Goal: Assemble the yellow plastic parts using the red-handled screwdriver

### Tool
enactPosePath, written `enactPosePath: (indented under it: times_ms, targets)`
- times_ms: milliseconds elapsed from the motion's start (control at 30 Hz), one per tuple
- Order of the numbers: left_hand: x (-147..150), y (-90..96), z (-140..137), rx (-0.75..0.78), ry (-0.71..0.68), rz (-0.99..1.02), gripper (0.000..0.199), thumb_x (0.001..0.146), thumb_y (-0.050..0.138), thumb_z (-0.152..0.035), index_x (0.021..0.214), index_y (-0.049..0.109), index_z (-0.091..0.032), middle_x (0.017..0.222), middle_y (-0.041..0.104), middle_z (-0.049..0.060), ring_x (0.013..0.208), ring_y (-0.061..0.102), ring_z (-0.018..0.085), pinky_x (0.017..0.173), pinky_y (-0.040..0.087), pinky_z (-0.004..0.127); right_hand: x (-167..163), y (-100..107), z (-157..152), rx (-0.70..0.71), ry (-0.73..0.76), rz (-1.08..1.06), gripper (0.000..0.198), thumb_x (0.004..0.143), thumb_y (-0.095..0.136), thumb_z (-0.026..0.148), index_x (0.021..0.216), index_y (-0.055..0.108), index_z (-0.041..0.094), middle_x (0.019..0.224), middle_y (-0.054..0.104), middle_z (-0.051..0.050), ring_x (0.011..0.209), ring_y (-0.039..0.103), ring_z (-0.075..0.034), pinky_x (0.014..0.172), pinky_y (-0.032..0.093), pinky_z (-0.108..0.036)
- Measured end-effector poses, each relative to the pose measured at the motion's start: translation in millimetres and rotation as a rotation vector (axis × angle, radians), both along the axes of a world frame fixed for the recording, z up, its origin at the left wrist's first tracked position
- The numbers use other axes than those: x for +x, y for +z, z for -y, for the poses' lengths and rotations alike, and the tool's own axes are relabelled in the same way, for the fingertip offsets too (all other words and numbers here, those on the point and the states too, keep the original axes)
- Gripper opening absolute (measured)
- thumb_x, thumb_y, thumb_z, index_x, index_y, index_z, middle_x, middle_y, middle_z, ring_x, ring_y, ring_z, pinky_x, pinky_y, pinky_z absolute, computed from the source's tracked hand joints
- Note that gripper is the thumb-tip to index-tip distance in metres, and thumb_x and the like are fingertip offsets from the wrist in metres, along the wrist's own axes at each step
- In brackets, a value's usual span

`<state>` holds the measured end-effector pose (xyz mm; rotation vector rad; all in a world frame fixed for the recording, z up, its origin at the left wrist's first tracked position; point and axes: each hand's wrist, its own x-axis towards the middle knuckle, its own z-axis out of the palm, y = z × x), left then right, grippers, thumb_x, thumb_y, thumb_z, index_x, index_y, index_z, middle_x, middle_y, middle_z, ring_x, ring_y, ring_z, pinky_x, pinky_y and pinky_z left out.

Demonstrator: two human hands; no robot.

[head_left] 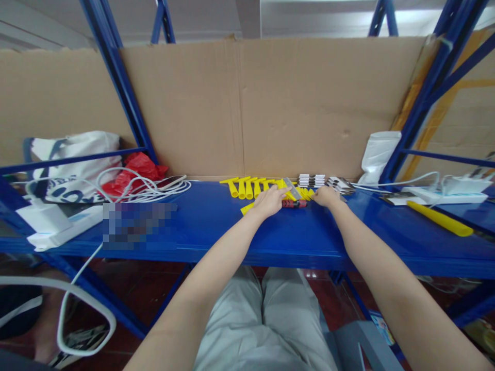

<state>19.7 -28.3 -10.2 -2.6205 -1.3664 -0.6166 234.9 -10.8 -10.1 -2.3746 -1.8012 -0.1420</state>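
My left hand (268, 201) is closed around a yellow-handled scraper. The handle's end (247, 208) sticks out to the left below the hand, and a grey flat blade (293, 189) shows just past the fingertips. My right hand (327, 196) is closed near several small yellow pieces (308, 194); its fingers hide whatever they pinch. Between the hands lies a dark red and black item (294, 204). Behind my left hand, several yellow T-shaped scrapers (249, 188) stand in a row. Small white-and-dark packs (311, 180) are stacked behind, with more packs (340, 185) beside my right hand.
The blue shelf (216, 232) has a cardboard back wall (301, 103). White cables (154, 190), a red bag (141, 167) and a power strip (69, 226) occupy the left. On the right are a white pouch (379, 154), another power strip (448, 195) and a long yellow piece (441, 219).
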Motion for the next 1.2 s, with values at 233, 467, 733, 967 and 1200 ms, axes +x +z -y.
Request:
enactPosePath:
  times_ms: [233, 467, 733, 967, 1200]
  targets:
    - [-0.9, -3.1, -3.6, -0.005, -0.014, 0.025, 0.043, 0.096, 0.035, -0.03, 0.137, 0.046, -0.033, 0.117, 0.058, 0.006, 0.107, 0.058, 0.022, 0.091, 0.045, 0.035, 1.8, 0.7, 0.4, -0.015, -0.019, -0.02, 0.04, 0.084, 0.047, 0.029, 0.113, 0.066, 0.009, 0.121, 0.059, -0.02, 0.124, 0.047, -0.032, 0.097, 0.04, -0.043]
    - [-3.0, -4.9, -7.6, -0.013, -0.044, 0.097, 0.042, 0.094, 0.04, -0.029, 0.135, 0.049, -0.03, 0.12, 0.06, 0.006, 0.113, 0.055, 0.021, 0.097, 0.043, 0.035, 1.5, -0.2, -1.9, -0.036, -0.046, -0.007, 0.046, 0.087, 0.038, 0.019, 0.127, 0.055, 0.003, 0.124, 0.057, -0.024, 0.124, 0.049, -0.031, 0.096, 0.041, -0.04]
    - [-2.5, -4.3, -6.4, -0.014, -0.053, 0.106, 0.04, 0.094, 0.04, -0.029, 0.133, 0.051, -0.03, 0.121, 0.061, 0.005, 0.113, 0.055, 0.021, 0.098, 0.043, 0.036, 3.7, -0.9, -2.3, -0.016, -0.059, -0.027, 0.046, 0.085, 0.043, 0.019, 0.126, 0.055, 0.002, 0.118, 0.061, -0.024, 0.12, 0.053, -0.03, 0.094, 0.043, -0.037]
    - [-2.5, -3.6, -5.4, -0.008, -0.041, 0.087, 0.041, 0.094, 0.04, -0.027, 0.134, 0.05, -0.03, 0.122, 0.061, 0.006, 0.113, 0.055, 0.021, 0.097, 0.044, 0.036, 6.1, 2.4, 0.6, 0.117, -0.113, -0.073, 0.041, 0.081, 0.046, 0.017, 0.117, 0.062, 0.003, 0.115, 0.063, -0.022, 0.111, 0.059, -0.028, 0.088, 0.046, -0.033]
    - [-2.3, -1.6, -2.2, -0.008, -0.024, 0.054, 0.042, 0.095, 0.037, -0.027, 0.136, 0.048, -0.031, 0.12, 0.06, 0.006, 0.11, 0.056, 0.021, 0.095, 0.044, 0.036, -1.1, 13.5, 5.5, 0.501, -0.06, -0.25, 0.036, 0.085, 0.037, 0.024, 0.106, 0.062, 0.007, 0.11, 0.063, -0.021, 0.104, 0.058, -0.028, 0.086, 0.043, -0.034]
